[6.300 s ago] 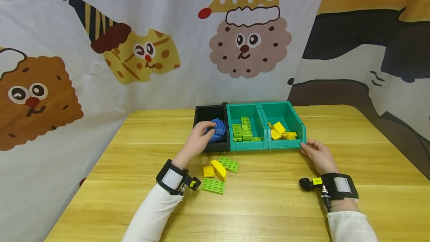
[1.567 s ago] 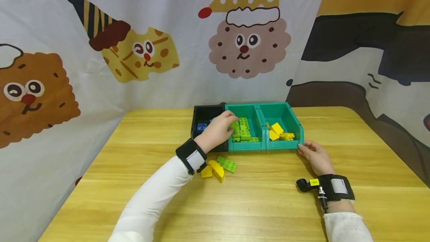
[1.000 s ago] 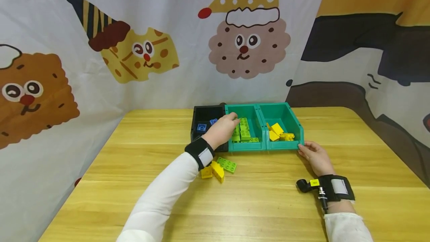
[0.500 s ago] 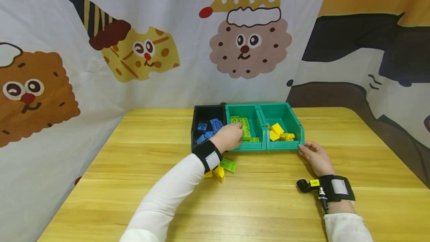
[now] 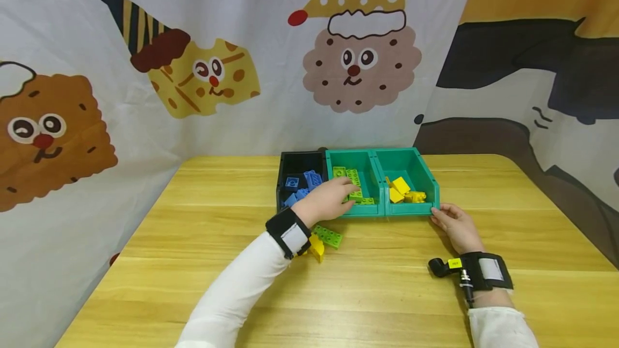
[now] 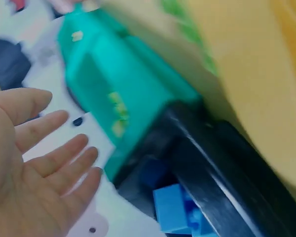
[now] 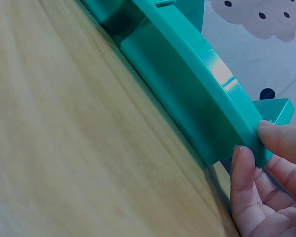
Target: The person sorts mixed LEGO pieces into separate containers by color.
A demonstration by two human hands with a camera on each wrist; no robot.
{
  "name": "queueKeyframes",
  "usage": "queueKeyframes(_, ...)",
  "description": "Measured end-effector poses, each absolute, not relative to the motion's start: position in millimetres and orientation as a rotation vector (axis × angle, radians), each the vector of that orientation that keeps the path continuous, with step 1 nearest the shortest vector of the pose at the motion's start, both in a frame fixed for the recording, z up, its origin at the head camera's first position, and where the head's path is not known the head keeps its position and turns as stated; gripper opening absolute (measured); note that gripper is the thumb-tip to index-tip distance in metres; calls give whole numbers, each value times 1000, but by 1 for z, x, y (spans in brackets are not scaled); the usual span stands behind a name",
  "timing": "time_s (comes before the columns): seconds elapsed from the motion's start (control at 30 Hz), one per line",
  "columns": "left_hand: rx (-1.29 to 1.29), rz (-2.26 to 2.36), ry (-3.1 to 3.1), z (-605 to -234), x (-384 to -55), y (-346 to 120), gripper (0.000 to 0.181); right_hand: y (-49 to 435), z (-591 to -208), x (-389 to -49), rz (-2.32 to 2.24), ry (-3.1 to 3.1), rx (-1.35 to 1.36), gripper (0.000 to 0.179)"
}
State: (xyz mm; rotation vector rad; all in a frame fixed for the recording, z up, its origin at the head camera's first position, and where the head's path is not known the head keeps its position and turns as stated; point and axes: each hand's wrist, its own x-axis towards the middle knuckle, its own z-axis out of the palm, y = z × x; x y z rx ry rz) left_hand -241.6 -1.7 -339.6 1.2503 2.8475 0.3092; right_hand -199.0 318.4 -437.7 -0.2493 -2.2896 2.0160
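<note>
My left hand (image 5: pixel 329 199) hovers over the front of the middle teal bin (image 5: pixel 369 210), fingers spread and holding nothing; the left wrist view shows its open palm (image 6: pixel 34 187). Several lime green building bricks (image 5: pixel 352 176) lie in that bin, partly hidden by the hand. At the front right corner of the right teal bin (image 5: pixel 411 209), my right hand (image 5: pixel 459 227) pinches the rim between thumb and fingers, as the right wrist view confirms. Yellow bricks (image 5: pixel 400 185) sit inside this bin. The black bin (image 5: pixel 301 161) on the left contains blue bricks (image 5: pixel 313 178).
In front of the bins, a lime green brick (image 5: pixel 329 237) lies on the wooden table (image 5: pixel 387 283). Beside it are yellow bricks (image 5: pixel 316 248), partly covered by the left wrist strap. A cartoon-printed cloth (image 5: pixel 271 122) hangs behind the table.
One of two green bricks is gone from its earlier spot on the table. My left hand has gone from the black bin to the middle bin, and its fingers have spread. The right hand stays put.
</note>
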Motion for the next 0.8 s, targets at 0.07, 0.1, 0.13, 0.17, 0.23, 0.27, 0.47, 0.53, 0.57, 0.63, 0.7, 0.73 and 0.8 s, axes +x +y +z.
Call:
queueKeyframes(0.07,1228,431,2833,-338,-237,-6,38,318,-438,-199,2002,-2304,-245,34)
queueKeyframes(0.1,1216,480,2827,-337,-234,-8,37,318,-438,-198,1979,-2324,-239,34)
queueKeyframes(0.13,1209,516,2824,-337,-232,-10,36,318,-438,-198,1976,-2325,-239,34)
queueKeyframes(0.17,1201,543,2820,-338,-230,-12,35,318,-438,-198,1975,-2325,-232,35)
queueKeyframes(0.23,1189,581,2814,-338,-225,-15,34,318,-438,-198,1979,-2319,-234,35)
queueKeyframes(0.27,1182,592,2811,-338,-223,-17,34,318,-438,-199,1987,-2310,-239,35)
queueKeyframes(0.47,1172,596,2805,-338,-209,-23,34,318,-437,-199,1951,-2342,-258,37)
queueKeyframes(0.53,1184,596,2803,-339,-205,-25,34,318,-437,-198,1926,-2362,-265,39)
queueKeyframes(0.57,1193,595,2805,-340,-203,-26,34,318,-437,-199,1917,-2368,-270,40)
queueKeyframes(0.63,1213,592,2815,-343,-200,-29,33,318,-437,-199,1904,-2375,-278,42)
queueKeyframes(0.7,1225,595,2825,-344,-197,-32,33,318,-437,-199,1902,-2374,-279,42)
queueKeyframes(0.73,1227,600,2831,-345,-195,-34,33,318,-438,-199,1902,-2372,-279,41)
queueKeyframes(0.8,1216,616,2839,-347,-193,-39,32,318,-438,-199,1928,-2351,-274,39)
